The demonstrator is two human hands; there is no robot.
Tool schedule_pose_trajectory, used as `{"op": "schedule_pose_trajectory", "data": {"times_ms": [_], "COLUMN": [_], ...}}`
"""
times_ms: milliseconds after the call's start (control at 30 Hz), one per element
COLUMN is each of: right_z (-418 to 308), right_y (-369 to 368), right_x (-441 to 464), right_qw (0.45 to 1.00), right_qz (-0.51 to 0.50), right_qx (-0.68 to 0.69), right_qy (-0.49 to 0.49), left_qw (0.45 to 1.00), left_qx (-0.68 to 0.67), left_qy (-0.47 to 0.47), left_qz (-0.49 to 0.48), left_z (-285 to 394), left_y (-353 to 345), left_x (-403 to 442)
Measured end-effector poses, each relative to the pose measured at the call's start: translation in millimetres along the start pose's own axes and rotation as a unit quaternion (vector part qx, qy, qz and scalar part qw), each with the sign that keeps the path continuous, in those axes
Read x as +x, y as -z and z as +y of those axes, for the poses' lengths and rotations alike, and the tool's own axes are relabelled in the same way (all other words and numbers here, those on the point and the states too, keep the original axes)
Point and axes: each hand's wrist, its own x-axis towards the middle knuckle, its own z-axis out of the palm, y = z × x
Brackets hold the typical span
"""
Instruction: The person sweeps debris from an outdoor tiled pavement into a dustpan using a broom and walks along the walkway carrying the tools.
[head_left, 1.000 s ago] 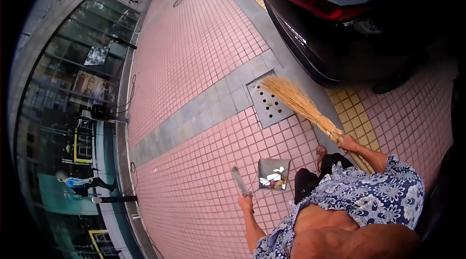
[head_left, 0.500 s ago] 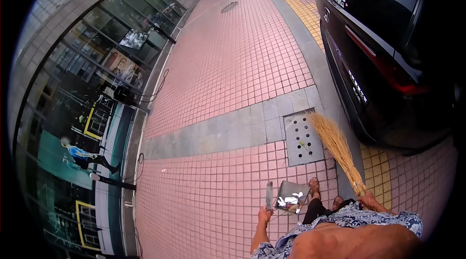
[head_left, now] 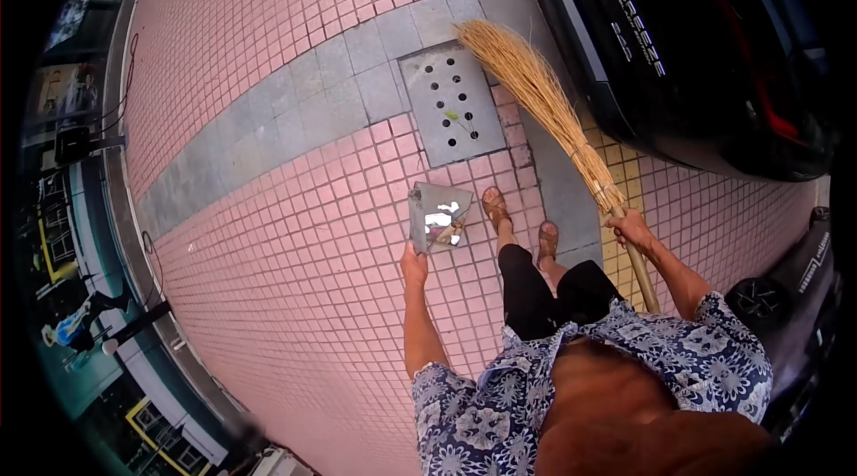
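Note:
My right hand (head_left: 631, 228) is wrapped round the wooden handle of a straw broom (head_left: 540, 96), just below where the straw is bound. The bristles fan out up and to the left, their tips by the perforated drain cover (head_left: 420, 74). On the left, my left hand (head_left: 414, 263) is closed at the near edge of a grey dustpan (head_left: 453, 194); the exact grip is partly hidden. Inside the pan lie white scraps (head_left: 437, 222) and some brownish bits. A green leaf (head_left: 452, 115) rests on the drain cover.
A dark car (head_left: 616, 101) is parked at the upper right, close to the broom. Another vehicle (head_left: 759, 297) stands at the lower right. Glass shopfronts (head_left: 80, 208) line the left side. My sandalled feet (head_left: 495, 208) are on pink paving tiles beside the pan.
The view has tilted down and shifted, so the drain cover, broom and dustpan appear higher and further left. Both hands keep their holds, and more of the broom handle shows.

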Motion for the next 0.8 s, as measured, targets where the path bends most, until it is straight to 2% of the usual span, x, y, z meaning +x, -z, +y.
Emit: {"op": "schedule_pose_trajectory", "data": {"times_ms": [67,133,300,367,500,667,700,733,800], "right_z": [-13,-28,-40,-21,28,43,48,50,48], "right_y": [-7,-15,-17,-5,23,34,35,36,37], "right_x": [11,24,49,40,-25,-121,-138,-152,-177], "right_qw": [1.0,1.0,0.995,0.989,0.969,0.929,0.928,0.927,0.938], "right_qz": [0.009,0.017,0.049,0.02,-0.029,-0.11,-0.117,-0.125,-0.097], "right_qx": [0.003,0.007,-0.051,-0.095,-0.166,-0.26,-0.264,-0.269,-0.273], "right_qy": [-0.01,-0.021,-0.067,-0.111,-0.179,-0.24,-0.236,-0.23,-0.19], "left_qw": [0.998,0.997,0.998,0.998,0.999,0.999,0.998,0.999,1.0], "left_qx": [0.053,0.078,0.052,0.05,0.04,0.022,0.019,0.007,0.011], "left_qy": [-0.041,-0.008,-0.031,-0.04,-0.031,-0.032,0.011,-0.045,-0.015], "left_qz": [0.014,-0.01,-0.03,-0.025,-0.017,-0.03,-0.06,-0.018,-0.017], "left_z": [-10,-3,-6,-6,-10,-35,-33,-42,-57], "left_y": [-14,-20,-36,-38,-25,-21,-17,-20,-20], "left_x": [25,49,98,115,142,157,153,148,140]}}
